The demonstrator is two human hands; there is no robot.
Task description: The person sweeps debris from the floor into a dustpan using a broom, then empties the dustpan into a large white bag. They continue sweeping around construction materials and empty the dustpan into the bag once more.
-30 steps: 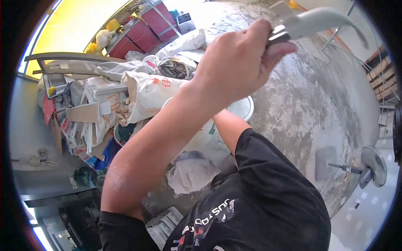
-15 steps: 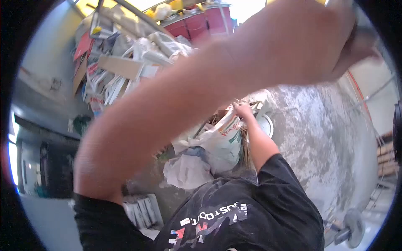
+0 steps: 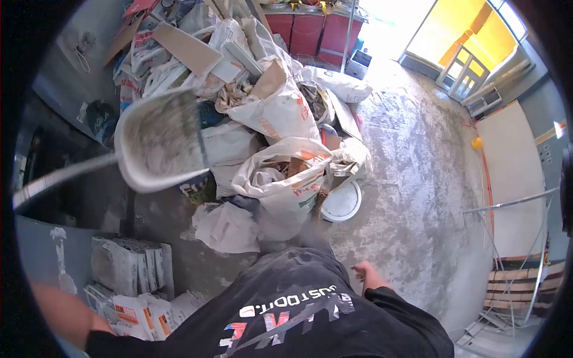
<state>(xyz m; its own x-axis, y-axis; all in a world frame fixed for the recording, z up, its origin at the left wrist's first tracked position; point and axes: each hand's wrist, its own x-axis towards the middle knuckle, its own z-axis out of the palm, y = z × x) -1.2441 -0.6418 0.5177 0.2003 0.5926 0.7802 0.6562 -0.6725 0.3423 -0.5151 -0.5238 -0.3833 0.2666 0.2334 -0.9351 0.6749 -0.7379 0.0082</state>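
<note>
A white long-handled dustpan (image 3: 161, 140), its inside coated with grey dust, hangs tilted in the air at the left. Its handle (image 3: 65, 177) runs out to the dark left edge. My left forearm (image 3: 68, 316) shows at the lower left, but the hand is outside the picture. My right hand (image 3: 369, 274) is low beside my body, fingers slightly bent and a little apart, with nothing visible in it. It is over the concrete floor, nearest to my shirt. Ahead of me stands an open white sack (image 3: 283, 194) filled with scraps, with a round white lid or bucket (image 3: 341, 201) beside it.
Behind the sack rises a heap of filled sacks (image 3: 277, 110) and cardboard (image 3: 186, 49). A crumpled white sack (image 3: 224, 228) lies on the floor. Stacked packs (image 3: 128, 265) stand at lower left. Wooden slats (image 3: 525, 286) and a metal pole (image 3: 510, 200) are at right.
My left arm has swung from across the view to the lower left, and the dustpan now shows there. My right hand has left the sack's rim and dropped beside my body.
</note>
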